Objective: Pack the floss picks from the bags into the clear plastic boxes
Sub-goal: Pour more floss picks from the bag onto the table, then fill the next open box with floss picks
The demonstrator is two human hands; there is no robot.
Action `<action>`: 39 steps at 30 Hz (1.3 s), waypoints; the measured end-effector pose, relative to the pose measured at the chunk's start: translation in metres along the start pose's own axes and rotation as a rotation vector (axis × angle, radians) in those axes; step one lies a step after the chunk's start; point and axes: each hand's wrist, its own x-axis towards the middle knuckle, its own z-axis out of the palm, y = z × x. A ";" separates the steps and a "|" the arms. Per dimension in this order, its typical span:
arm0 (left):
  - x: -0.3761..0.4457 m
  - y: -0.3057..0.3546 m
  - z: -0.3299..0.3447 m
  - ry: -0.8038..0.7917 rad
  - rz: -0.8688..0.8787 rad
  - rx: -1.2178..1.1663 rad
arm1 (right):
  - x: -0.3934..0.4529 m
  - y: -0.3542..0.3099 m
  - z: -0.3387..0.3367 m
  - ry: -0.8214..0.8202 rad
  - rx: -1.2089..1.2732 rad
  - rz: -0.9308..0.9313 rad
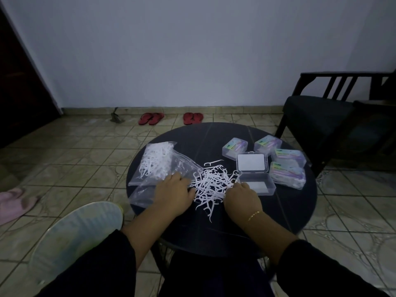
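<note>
Floss picks (211, 186) lie heaped on the round dark surface (285, 206), between both hands. The left hand (174, 192) rests flat, fingers relaxed; the right hand (241, 197) pinches picks beside the open clear box (255, 177). Bags (162, 166) lie left, four filled boxes (287, 162) right.

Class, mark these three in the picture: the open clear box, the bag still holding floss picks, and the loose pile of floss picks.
open clear box (256, 183): head view, on its empty tray.
bag (154, 160): head view, on the white picks inside.
loose pile of floss picks (211, 185): head view, on the pile's middle.

Box labels (288, 161) too blurred
</note>
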 end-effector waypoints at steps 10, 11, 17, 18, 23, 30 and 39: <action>0.001 0.000 -0.001 -0.054 0.017 -0.020 | 0.003 0.007 0.000 0.068 0.062 0.010; 0.002 0.001 -0.002 -0.044 0.017 -0.015 | 0.003 0.008 0.000 0.076 0.068 0.018; 0.010 0.005 -0.007 0.002 0.046 -0.014 | 0.007 0.014 -0.005 0.095 0.137 0.051; 0.011 0.006 -0.008 0.015 0.059 -0.015 | 0.008 0.016 -0.007 0.097 0.160 0.059; 0.020 0.013 -0.009 0.013 0.113 -0.061 | 0.017 0.033 -0.015 0.033 0.229 0.096; 0.034 0.025 -0.007 -0.059 0.197 -0.088 | 0.018 0.068 -0.041 0.107 0.238 0.008; 0.037 0.034 -0.005 -0.199 0.143 -0.076 | 0.035 0.097 -0.033 0.123 -0.075 0.070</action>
